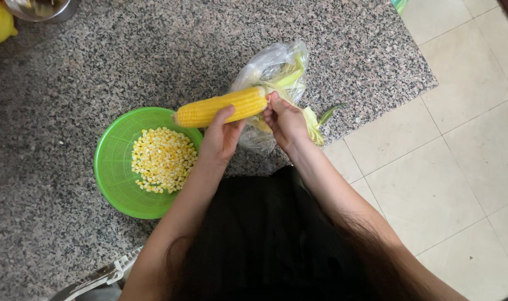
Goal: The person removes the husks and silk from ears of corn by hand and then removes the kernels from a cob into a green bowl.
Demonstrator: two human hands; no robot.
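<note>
Both hands are busy on one corn cob [220, 107], held level above the speckled granite tabletop [70, 83]. The left hand [220, 136] grasps it from below near the middle, thumb up against the kernels, while the right hand [284, 120] is closed around the stalk end, where pale green husks [312, 120] hang loose. Just behind them lies a clear plastic bag [273, 64] with more husk in it. The cob's tip reaches over the rim of a green plastic colander [112, 167] holding a heap of loose corn kernels [163, 160]. The colander sits near the tabletop's front edge, so a nudge from an elbow could tip it. The bag sits close to the corner by the tiled floor [449, 156], so husks could easily slide off.
</note>
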